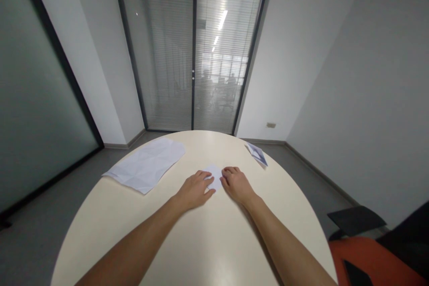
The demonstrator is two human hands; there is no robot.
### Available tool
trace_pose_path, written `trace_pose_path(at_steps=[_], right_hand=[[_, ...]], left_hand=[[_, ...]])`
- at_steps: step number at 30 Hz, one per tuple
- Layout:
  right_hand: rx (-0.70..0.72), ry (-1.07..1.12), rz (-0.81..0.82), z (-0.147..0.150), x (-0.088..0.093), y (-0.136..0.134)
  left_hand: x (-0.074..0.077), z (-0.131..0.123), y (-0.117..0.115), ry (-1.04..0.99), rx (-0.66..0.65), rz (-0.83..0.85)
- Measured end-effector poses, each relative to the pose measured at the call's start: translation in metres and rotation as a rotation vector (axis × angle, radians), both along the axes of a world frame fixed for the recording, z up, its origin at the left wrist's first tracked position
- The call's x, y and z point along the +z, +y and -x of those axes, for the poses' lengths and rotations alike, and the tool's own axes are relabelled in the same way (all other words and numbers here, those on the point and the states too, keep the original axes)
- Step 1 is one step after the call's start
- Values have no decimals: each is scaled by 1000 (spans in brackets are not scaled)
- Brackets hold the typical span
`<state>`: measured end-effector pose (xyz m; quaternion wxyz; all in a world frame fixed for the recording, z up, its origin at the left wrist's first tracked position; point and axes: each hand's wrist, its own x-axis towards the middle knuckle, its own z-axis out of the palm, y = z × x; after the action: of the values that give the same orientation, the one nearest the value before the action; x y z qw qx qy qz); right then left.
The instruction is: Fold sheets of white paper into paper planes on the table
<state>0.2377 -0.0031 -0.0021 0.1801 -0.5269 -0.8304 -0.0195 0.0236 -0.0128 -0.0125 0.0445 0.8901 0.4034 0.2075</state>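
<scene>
A small white piece of folded paper (215, 178) lies on the table in front of me, between my two hands. My left hand (195, 190) rests on its left side, fingers spread and thumb apart, pressing it against the tabletop. At the right edge of the paper is my right hand (236, 183), its fingers curled together and touching that edge. The hands cover parts of both sides, so the paper's full outline is hidden.
A large creased white sheet (147, 165) lies at the left of the round cream table (208, 241). Near the right rim stands a folded printed paper (257, 154). An orange chair (378, 259) with black armrests is at the lower right. Glass doors with blinds (194, 53) are beyond.
</scene>
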Motion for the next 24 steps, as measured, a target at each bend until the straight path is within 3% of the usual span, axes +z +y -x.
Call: trace_pose_path(at_steps=[4,13,24], right_hand=[[35,9,31,0,-5,-2],[44,3,46,-8,-23,4],[78,-34,40,-9,-18,5]], left_hand=[[0,3,2,-19,-23,11],[7,15,9,-62,-211,80],[26,8,-5,17,-313,-4]])
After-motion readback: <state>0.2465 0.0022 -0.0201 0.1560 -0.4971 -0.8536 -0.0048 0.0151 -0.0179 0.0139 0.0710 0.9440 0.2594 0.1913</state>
